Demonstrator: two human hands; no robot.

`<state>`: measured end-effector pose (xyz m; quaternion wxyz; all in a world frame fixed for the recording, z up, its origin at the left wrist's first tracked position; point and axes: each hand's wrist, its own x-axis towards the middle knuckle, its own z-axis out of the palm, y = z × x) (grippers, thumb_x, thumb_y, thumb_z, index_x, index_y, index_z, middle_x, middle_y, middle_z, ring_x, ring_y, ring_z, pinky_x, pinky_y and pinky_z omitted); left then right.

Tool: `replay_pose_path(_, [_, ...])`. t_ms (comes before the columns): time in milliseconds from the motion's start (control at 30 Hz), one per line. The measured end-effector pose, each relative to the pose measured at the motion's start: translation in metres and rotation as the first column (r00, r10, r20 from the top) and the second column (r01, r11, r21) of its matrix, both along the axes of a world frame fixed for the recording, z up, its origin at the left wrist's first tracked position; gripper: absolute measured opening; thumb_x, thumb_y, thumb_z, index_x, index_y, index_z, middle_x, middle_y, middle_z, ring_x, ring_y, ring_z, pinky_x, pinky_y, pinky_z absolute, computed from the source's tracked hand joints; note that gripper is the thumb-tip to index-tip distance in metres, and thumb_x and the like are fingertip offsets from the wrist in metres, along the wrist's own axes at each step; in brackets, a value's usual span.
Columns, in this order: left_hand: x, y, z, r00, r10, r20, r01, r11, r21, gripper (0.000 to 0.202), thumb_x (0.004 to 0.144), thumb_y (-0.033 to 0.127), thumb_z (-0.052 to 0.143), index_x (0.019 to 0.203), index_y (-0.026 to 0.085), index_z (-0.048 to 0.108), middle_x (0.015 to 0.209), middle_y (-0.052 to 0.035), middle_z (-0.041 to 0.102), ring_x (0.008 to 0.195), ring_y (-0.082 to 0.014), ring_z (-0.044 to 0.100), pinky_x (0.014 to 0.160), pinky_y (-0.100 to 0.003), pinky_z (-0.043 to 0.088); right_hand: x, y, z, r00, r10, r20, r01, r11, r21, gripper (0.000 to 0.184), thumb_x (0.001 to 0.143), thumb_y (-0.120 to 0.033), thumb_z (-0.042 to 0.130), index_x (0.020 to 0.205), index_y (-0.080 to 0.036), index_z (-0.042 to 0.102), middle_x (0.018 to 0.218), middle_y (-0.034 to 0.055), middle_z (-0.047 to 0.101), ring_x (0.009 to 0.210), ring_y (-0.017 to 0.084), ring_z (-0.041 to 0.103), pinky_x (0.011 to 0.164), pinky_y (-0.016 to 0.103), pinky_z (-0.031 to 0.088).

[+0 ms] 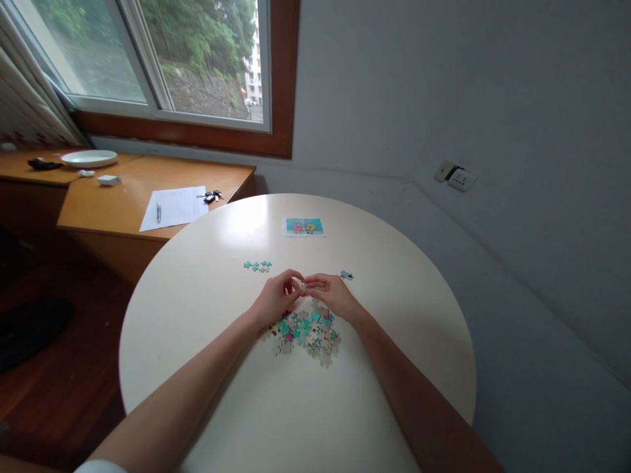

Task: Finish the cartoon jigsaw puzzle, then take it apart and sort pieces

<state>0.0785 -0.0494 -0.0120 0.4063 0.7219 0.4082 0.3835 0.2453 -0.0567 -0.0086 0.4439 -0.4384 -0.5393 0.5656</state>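
Two bare forearms (pixel 211 378) come in from the near side, a bit of white sleeve (pixel 101 466) at the left one, and slope up to a pair of hands meeting over the round table (pixel 394 263). One small pale puzzle piece (pixel 303 288) sits right between them: the right hand (pixel 335 293) seems to pinch it at the fingertips, while the left hand (pixel 276 295) is curled up close, and from where I stand I can't tell whether its fingers close on it too. Just below lies one heap of pieces (pixel 305 332), teal, grey and pink, overlapping too much to count. Beyond the left hand is one small cluster (pixel 257 266) of about four teal pieces; past the right, one tighter little group (pixel 347 274), number unclear. Farther up lies one picture card (pixel 304 227).

Off to the left, one wooden desk (pixel 217 172) holds one sheet of paper (pixel 172 211) with one pen (pixel 158 211), one bunch of keys (pixel 211 196), one white box (pixel 108 180) and one white plate (pixel 89 158).

White tabletop stretches from each forearm out to the rim. The desk's corner crowds the table's far left edge, and the wall (pixel 542 164) closes in on the right.
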Motion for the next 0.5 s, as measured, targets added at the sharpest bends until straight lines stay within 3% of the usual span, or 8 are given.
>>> replay_pose_path(233, [0.0003,0.0006,0.0003,0.996,0.071,-0.049,-0.068,0.996,0.058,0.012,0.075,0.024,0.057,0.084,0.018,0.059,0.068,0.0012,0.061,0.06,-0.0097,0.048,0.057,-0.022,0.04,-0.0015,0.0006,-0.0029,1.0,-0.024,-0.007,0.024,0.999,0.045,0.026,0.055,-0.031,0.078,0.074,-0.016,0.069,0.08,0.005,0.072,0.082,0.02,0.067,0.084,0.037,0.051])
replay_pose_path(500, [0.0001,0.0035,-0.0031,0.991,0.124,-0.051,-0.121,0.991,0.055,0.014,0.072,0.027,0.061,0.079,0.016,0.064,0.071,-0.001,0.061,0.059,-0.0097,0.047,0.055,-0.022,0.04,-0.001,0.0039,-0.0086,0.999,-0.021,-0.045,0.029,0.981,0.194,0.01,0.059,-0.026,0.076,0.064,-0.019,0.071,0.09,0.0043,0.067,0.088,0.017,0.062,0.086,0.033,0.049])
